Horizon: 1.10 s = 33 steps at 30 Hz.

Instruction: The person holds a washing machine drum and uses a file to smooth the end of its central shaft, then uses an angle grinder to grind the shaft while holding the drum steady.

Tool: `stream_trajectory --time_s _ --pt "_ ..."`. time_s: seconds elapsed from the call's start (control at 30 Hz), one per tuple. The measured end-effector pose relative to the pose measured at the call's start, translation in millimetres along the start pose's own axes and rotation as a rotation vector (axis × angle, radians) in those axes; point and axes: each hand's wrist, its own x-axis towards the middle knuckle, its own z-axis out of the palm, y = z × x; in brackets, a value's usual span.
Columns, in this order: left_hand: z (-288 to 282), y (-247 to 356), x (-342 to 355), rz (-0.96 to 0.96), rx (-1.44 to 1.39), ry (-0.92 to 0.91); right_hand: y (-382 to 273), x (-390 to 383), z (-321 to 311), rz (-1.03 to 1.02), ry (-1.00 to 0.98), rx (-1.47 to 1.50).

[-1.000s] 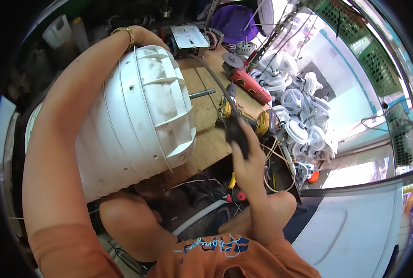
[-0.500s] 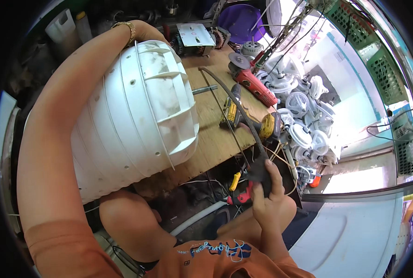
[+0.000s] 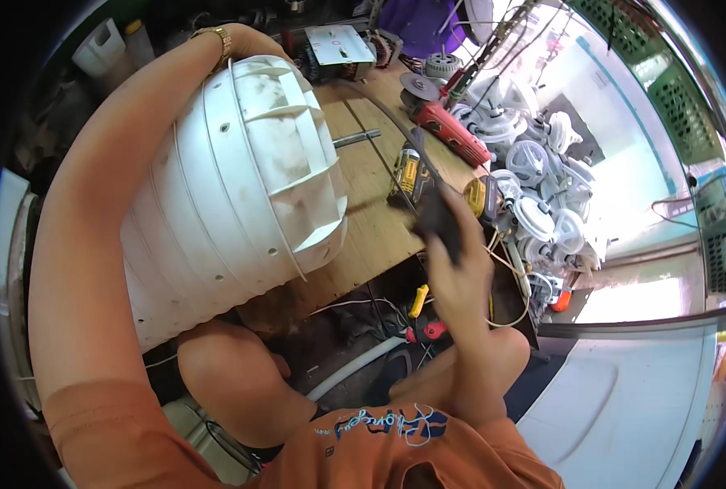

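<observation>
A white plastic washing machine tub (image 3: 216,196) lies on its side, its ribbed base facing right, with a metal shaft (image 3: 356,138) sticking out of the base. My left arm reaches round the tub's far side. At its upper edge my left hand (image 3: 253,41) holds it, the fingertips hidden behind the plastic. My right hand (image 3: 461,269) is closed round the dark handle of a hacksaw (image 3: 440,222), slightly blurred. The saw's curved frame runs up and left over the bench, and its thin blade crosses at the shaft's outer end.
On the wooden bench (image 3: 363,224) lie a yellow-black cordless drill (image 3: 410,167) and a red angle grinder (image 3: 452,134). Many white plastic parts (image 3: 534,216) are piled at the right. A metal-plated motor assembly (image 3: 338,45) and a purple basin (image 3: 416,24) stand at the back.
My right hand has pushed the hacksaw up and away from my body, its handle now over the drill. The tub sits slightly higher in the picture, still in my left arm.
</observation>
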Motion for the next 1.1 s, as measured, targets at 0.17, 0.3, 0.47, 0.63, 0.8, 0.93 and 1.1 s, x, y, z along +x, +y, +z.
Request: stream_trajectory --time_s 0.17,0.3,0.47,0.63,0.8,0.93,1.1 --pt "12 25 -4 0.132 0.190 0.064 37 56 35 -0.131 0.039 -0.054" --pt "12 8 -19 0.093 0.195 0.041 -28 -22 -32 0.027 -0.038 0.011" --pt "6 28 -5 0.126 0.117 0.015 10 56 24 -0.019 -0.008 -0.166" --pt "2 4 -17 0.102 0.103 0.021 -28 37 -12 -0.087 -0.117 -0.246" --pt "2 -6 -13 -0.038 -0.011 0.067 -42 34 -19 -0.090 -0.164 -0.240" --pt "1 9 5 0.215 0.255 0.010 13 87 35 -0.051 0.005 -0.153" --pt "7 -8 -36 0.080 0.284 0.103 -63 13 -36 -0.096 -0.180 -0.103"
